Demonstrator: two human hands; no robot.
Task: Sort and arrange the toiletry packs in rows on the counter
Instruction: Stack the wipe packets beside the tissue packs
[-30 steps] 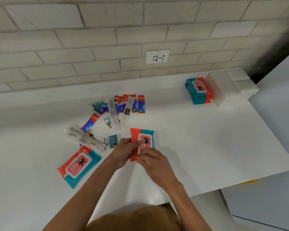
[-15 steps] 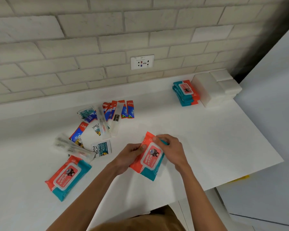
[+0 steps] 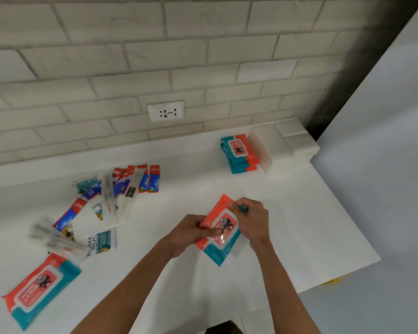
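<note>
Both my hands hold one orange and teal wipes pack [image 3: 221, 247] above the white counter [image 3: 299, 225]. My left hand [image 3: 191, 231] grips its left edge with the thumb on its label. My right hand [image 3: 252, 219] pinches its upper right corner. A stack of the same wipes packs [image 3: 238, 153] lies at the back right. One more wipes pack [image 3: 38, 289] lies at the front left. Between them is a loose heap of red toothpaste sachets [image 3: 152, 178], clear wrapped toothbrushes [image 3: 109, 201] and shampoo sachets [image 3: 101, 241].
White blocks [image 3: 285, 147] stand right of the wipes stack, against the brick wall. A wall socket [image 3: 165, 111] sits above the counter. The counter's right edge drops off beside a white panel [image 3: 384, 165].
The pack has moved right and turned in my hands, its long side now slanted. My right hand went from its near edge to its upper right corner. The camera swung right.
</note>
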